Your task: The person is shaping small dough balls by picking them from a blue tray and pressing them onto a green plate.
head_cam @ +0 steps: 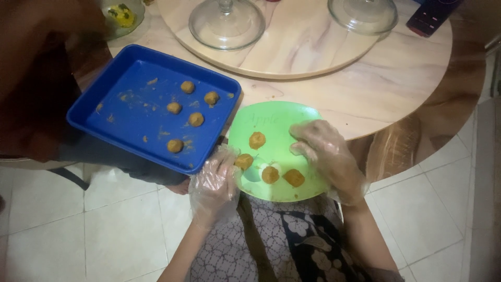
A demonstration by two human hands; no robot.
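A green plate (271, 117) rests on my lap against the table edge, holding several small brown dough balls (257, 140). My left hand (214, 185), in a clear plastic glove, grips the plate's left rim, its fingers touching one ball (243, 161). My right hand (326, 154), also gloved, holds the plate's right rim with curled fingers. A blue square tray (130, 125) sits to the left, partly over the table edge, with several more dough balls (196, 119) and crumbs on it.
A round marble table (396, 89) carries a turntable (292, 49) with two glass dome lids (227, 23). A small bowl (122, 15) with yellow food stands far left. A dark phone (433, 15) lies far right. Another person's dark sleeve (31, 78) fills the left. White tiled floor lies below.
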